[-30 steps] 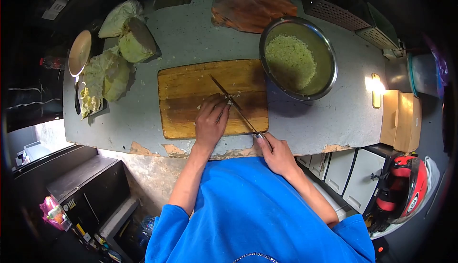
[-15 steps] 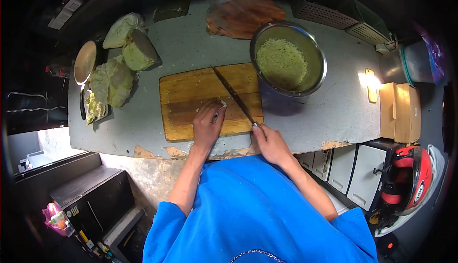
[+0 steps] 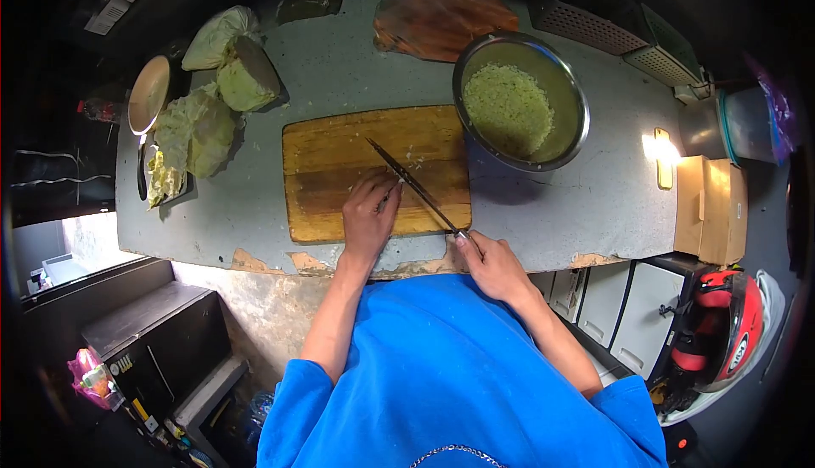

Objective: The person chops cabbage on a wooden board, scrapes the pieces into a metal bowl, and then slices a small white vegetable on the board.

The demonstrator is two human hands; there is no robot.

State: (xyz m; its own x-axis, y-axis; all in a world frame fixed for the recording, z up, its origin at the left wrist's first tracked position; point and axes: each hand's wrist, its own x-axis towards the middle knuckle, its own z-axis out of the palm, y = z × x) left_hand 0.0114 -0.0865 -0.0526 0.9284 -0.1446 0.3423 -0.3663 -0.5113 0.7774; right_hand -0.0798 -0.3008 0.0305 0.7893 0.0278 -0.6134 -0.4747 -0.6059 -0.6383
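My left hand (image 3: 369, 213) is closed, fingertips curled over a small pale piece of cabbage (image 3: 386, 200) on the wooden cutting board (image 3: 327, 158); the fingers hide most of that piece. My right hand (image 3: 494, 266) grips the handle of a long dark knife (image 3: 416, 185) at the board's front right. Its blade slants up and left across the board, right beside my left fingertips. A few tiny pale scraps lie near the blade. To the right of the board stands a steel bowl (image 3: 570, 133) holding finely chopped pale green cabbage (image 3: 507, 103).
Cut cabbage (image 3: 248, 76) and loose cabbage leaves (image 3: 199, 133) lie at the left, by a round pan (image 3: 149, 96). Behind the bowl is a plastic bag of carrots (image 3: 446, 22). A phone (image 3: 662, 160) and a cardboard box (image 3: 711, 209) sit at the right. The table's front edge (image 3: 310, 263) is chipped.
The knife blade has shifted left and down, nearer my left fingertips, and my right hand has moved slightly right and down. Less of the pale piece shows now. The whole view has tilted a little.
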